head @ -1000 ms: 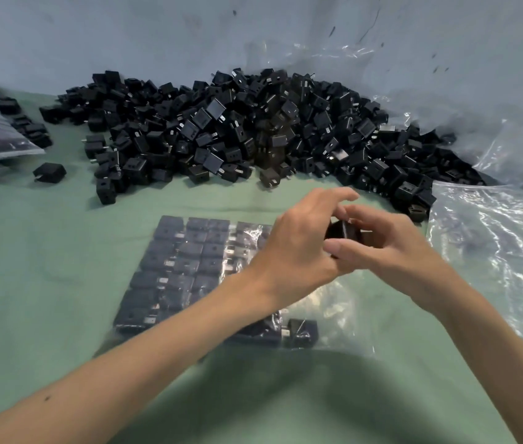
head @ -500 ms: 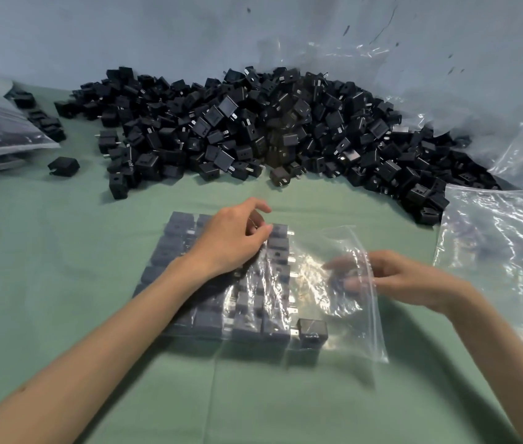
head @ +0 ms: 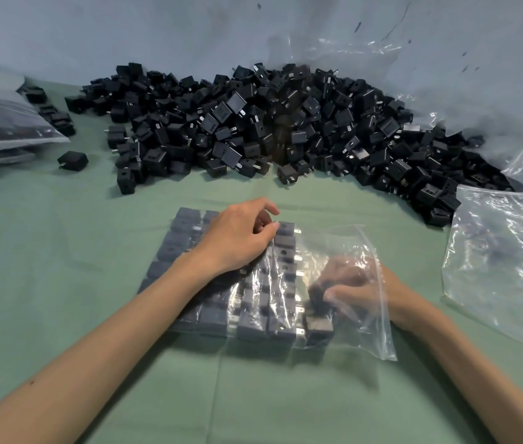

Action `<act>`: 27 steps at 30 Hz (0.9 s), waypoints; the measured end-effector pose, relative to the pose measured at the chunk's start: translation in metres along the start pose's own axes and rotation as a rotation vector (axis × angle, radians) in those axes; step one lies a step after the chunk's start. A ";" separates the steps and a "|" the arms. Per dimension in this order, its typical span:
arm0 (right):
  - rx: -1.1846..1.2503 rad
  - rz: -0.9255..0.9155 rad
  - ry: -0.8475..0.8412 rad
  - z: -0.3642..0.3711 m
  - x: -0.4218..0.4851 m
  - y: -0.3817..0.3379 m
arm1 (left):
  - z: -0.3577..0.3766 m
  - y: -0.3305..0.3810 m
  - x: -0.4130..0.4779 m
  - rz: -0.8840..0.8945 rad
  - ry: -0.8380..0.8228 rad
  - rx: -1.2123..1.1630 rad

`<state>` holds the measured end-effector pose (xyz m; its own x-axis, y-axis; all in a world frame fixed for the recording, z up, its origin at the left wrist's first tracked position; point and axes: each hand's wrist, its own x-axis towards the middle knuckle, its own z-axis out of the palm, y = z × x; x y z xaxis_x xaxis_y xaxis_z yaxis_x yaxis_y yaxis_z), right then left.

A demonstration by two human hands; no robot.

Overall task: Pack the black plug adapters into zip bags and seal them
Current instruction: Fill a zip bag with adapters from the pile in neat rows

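Pins the zip bag (head: 334, 245) flat at frame centre with the left hand (head: 237, 240), curled fingers' grip impossible to tell, while gripping one black plug adapter (head: 317, 296) with the right hand (head: 356, 288) inside it, probably to extend the next column.

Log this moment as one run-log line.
stage: filling zip bag | left hand: on bag over packed rows | right hand: inside bag, holding adapter | seal: not yet closed

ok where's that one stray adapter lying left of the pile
In the head view the stray adapter lies on the green cloth at far left, between the packed bags and the big adapter pile, touching neither.
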<state>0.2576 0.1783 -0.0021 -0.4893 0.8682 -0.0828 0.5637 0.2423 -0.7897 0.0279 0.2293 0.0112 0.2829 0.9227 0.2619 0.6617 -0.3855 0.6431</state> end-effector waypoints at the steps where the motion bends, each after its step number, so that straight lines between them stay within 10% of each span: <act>1: 0.033 -0.012 0.007 0.002 -0.001 -0.001 | 0.000 0.000 0.000 0.003 0.001 0.004; 12: 0.352 0.172 -0.017 -0.003 -0.002 0.033 | 0.001 -0.002 0.000 0.030 -0.003 0.065; 27: 0.226 -0.149 -0.016 -0.003 -0.003 0.007 | 0.003 -0.003 0.001 0.039 -0.012 0.091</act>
<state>0.2651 0.1784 -0.0055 -0.5674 0.8226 0.0362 0.3223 0.2623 -0.9095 0.0280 0.2315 0.0073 0.3172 0.9071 0.2768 0.7103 -0.4206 0.5645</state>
